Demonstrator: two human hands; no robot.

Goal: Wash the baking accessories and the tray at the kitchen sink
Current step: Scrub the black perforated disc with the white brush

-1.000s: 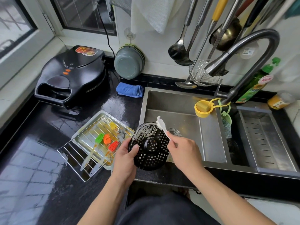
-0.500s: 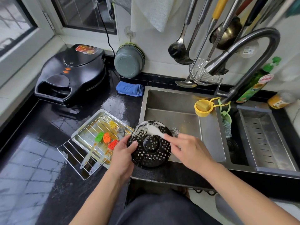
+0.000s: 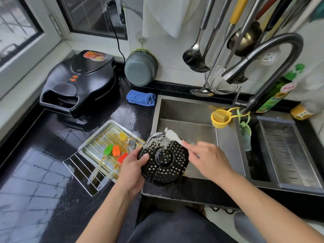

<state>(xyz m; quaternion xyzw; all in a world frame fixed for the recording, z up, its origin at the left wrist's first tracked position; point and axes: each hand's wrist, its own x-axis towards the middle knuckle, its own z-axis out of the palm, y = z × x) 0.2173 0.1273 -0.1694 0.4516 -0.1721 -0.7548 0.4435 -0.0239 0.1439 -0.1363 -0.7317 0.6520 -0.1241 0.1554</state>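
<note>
Head view. The left hand (image 3: 131, 170) gripped the left rim of the black perforated plate (image 3: 164, 163), held tilted over the near edge of the sink (image 3: 196, 109). The right hand (image 3: 209, 159) pinched a white brush (image 3: 172, 135); its long axis ran up and left from that grip, its head touching the sudsy far rim of the plate. The plate lay just left of the right grip, so the unscrubbed holes appeared to lie nearer and lower. The tray (image 3: 87, 148), with rack and silicone brushes, sat on the bench left of the left grip.
</note>
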